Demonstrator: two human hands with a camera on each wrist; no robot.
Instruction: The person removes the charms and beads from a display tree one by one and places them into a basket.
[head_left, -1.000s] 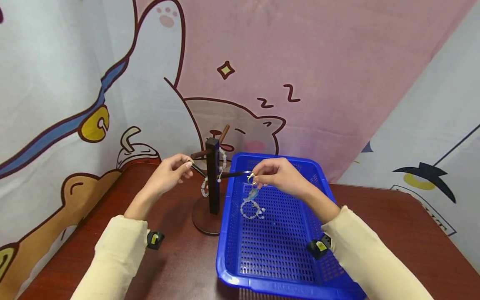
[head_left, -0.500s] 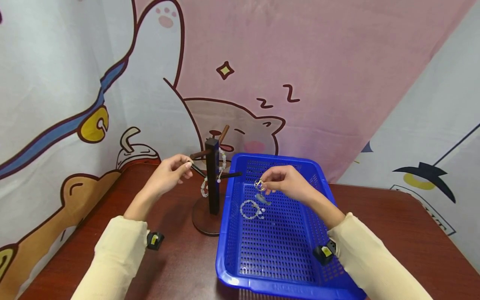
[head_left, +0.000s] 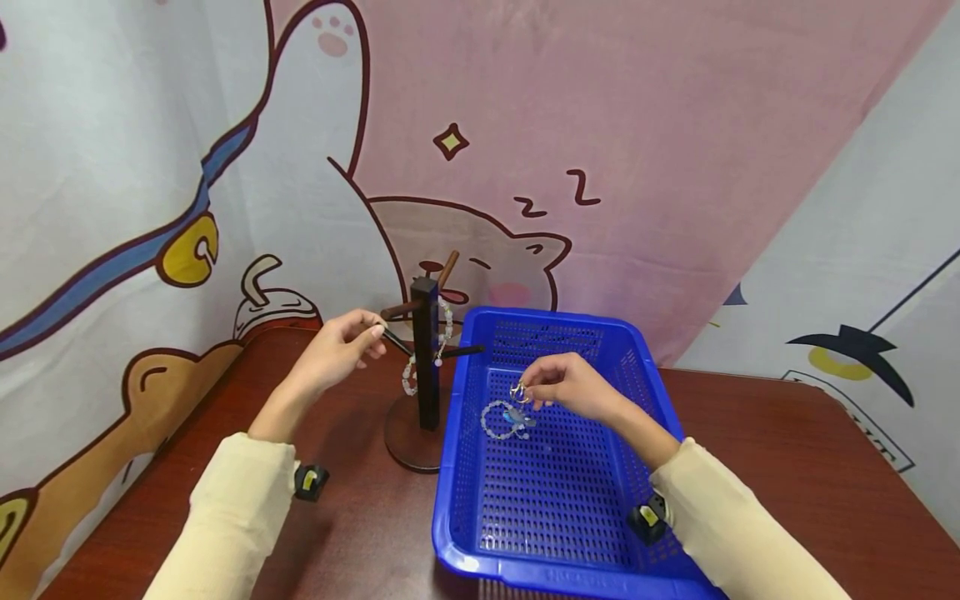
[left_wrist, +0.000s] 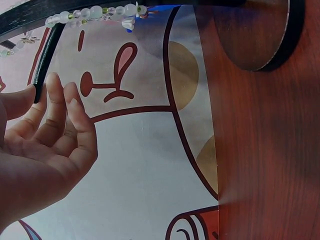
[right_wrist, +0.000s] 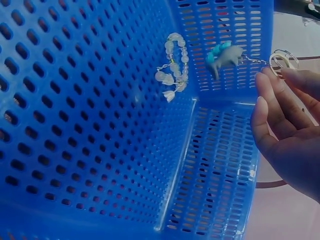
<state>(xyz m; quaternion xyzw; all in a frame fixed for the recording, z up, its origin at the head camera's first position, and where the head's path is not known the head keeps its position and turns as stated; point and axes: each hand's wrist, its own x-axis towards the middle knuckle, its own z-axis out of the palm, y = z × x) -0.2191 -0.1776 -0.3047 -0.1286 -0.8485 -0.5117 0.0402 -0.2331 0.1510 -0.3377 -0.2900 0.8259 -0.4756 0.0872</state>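
Now, my right hand: lowered from the far right peg's tip since a second ago; thumb and forefinger pinch a shiny gold metal ring, the other fingers loosely bent.
My left hand: unmoved, thumb and fingertip pinching the end of a slim, round black peg on the left.
Grey dolphin-like charm with turquoise trim: hanging from the ring on a fine chain, smooth-looking, now free of the stand and inside the basket's outline, so the transfer looks nearly done, I judge; the wrist view shows it apart from the bracelet below.
Pale beaded bracelet: a loop of round, translucent beads with small dangling charms, in the basket's far left part.
Blue plastic basket: rectangular, glossy, pierced with rows of slots, right of the stand.
Dark wooden stand: square post, round base, brown and black pegs; two clear-beaded bracelets hang there.
Reddish-brown table: smooth wood grain, faintly reflective.
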